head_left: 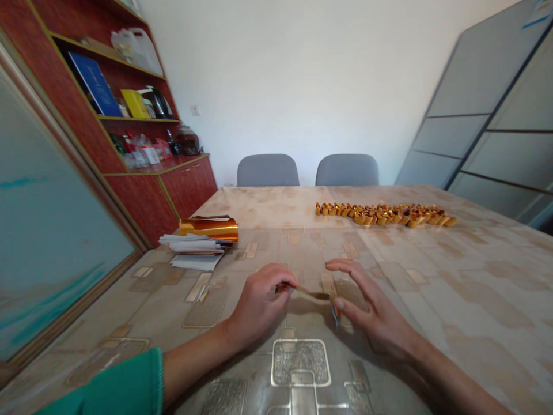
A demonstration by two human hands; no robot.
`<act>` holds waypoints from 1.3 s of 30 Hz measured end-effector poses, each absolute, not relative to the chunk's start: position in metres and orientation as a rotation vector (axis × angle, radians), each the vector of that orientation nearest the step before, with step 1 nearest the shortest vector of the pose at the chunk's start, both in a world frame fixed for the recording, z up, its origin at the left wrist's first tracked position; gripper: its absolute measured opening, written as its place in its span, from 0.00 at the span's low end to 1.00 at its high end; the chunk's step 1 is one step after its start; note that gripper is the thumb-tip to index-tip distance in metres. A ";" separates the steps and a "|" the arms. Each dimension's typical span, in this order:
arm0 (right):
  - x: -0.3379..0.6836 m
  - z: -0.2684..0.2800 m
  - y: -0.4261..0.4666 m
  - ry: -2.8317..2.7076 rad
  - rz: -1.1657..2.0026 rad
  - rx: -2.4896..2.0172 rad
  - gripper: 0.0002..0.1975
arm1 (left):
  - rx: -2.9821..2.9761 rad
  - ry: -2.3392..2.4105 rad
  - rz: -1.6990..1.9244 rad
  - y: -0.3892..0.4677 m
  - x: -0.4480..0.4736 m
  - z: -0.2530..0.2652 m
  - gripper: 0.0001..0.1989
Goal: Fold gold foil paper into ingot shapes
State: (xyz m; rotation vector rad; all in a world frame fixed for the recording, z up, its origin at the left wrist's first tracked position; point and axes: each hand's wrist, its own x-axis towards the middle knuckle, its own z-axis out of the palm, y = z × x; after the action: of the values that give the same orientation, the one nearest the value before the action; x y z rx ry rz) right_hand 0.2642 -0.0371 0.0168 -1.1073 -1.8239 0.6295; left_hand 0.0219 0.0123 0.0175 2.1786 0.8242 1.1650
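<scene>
Above the near middle of the table, my left hand (264,300) pinches one end of a thin folded strip of gold paper (313,293). The strip points right, its far end bent downward with a pale edge showing. My right hand (371,305) is spread, thumb and fingers apart, around that far end. Its thumb is close to the bent end; I cannot tell whether they touch. My left fingers partly hide the strip's other end.
A stack of gold and white paper sheets (196,245), some curled, lies on the table (276,207) at left. Many small folded gold paper pieces (384,215) stand in rows at the far right. Two grey chairs (268,170) stand behind; a red shelf cabinet (185,187) is left.
</scene>
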 end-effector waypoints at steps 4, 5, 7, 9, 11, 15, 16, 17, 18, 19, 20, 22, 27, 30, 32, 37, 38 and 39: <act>0.245 0.020 -0.048 -2.077 0.261 -1.059 0.14 | 2.716 0.604 1.157 -0.002 0.015 0.013 0.08; 0.243 0.020 -0.048 -2.074 0.203 -1.051 0.07 | 2.794 0.546 1.090 -0.005 0.013 0.013 0.08; 0.241 0.021 -0.045 -2.003 0.149 -1.022 0.06 | 2.872 0.405 0.962 -0.008 0.009 0.014 0.09; 0.245 0.024 -0.040 -1.943 0.182 -0.982 0.07 | 2.827 0.233 0.886 -0.009 0.006 0.017 0.11; 0.248 0.028 -0.036 -1.943 0.274 -0.949 0.07 | 2.665 0.160 0.915 -0.007 0.005 0.020 0.17; 0.247 0.029 -0.030 -1.841 0.699 -1.043 0.05 | 2.331 0.416 1.081 -0.001 0.014 0.025 0.19; 0.245 0.028 -0.028 -1.786 0.819 -1.081 0.05 | 2.266 0.466 1.045 0.001 0.018 0.025 0.17; 0.244 0.026 -0.026 -1.742 0.907 -1.105 0.05 | 2.179 0.521 1.013 0.003 0.022 0.026 0.16; 0.242 0.023 -0.025 -1.717 0.960 -1.118 0.05 | 2.064 0.585 0.993 0.004 0.027 0.025 0.15; 0.241 0.021 -0.023 -1.709 0.988 -1.125 0.06 | 1.918 0.652 0.988 0.004 0.031 0.025 0.14; 0.241 0.019 -0.021 -1.704 1.010 -1.122 0.07 | 1.752 0.713 0.998 0.005 0.036 0.023 0.13; 0.240 0.017 -0.019 -1.669 1.094 -1.098 0.09 | 1.459 0.754 1.016 0.006 0.043 0.020 0.10; 0.241 0.021 -0.024 -1.457 1.296 -0.984 0.13 | 1.089 0.776 1.094 0.011 0.052 0.014 0.16; 0.245 0.021 -0.029 -1.372 1.324 -0.997 0.17 | 1.018 0.863 1.153 0.015 0.051 0.014 0.16; 0.249 0.017 -0.031 -1.436 1.328 -0.954 0.22 | 1.038 0.891 1.173 0.016 0.050 0.014 0.13; 0.252 0.009 -0.028 -1.758 1.287 -0.888 0.12 | 1.104 0.919 1.133 0.015 0.050 0.010 0.15; 0.250 0.008 -0.027 -1.762 1.300 -0.883 0.09 | 1.112 0.916 1.128 0.015 0.050 0.009 0.15; 0.247 0.007 -0.025 -1.750 1.309 -0.873 0.07 | 1.122 0.905 1.121 0.014 0.051 0.007 0.15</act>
State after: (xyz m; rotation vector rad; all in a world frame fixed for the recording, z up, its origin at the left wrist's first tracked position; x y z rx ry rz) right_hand 0.2473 -0.0253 0.0066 -0.8735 -1.7498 1.3092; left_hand 0.0510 0.0144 0.0069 1.1220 0.9049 1.1211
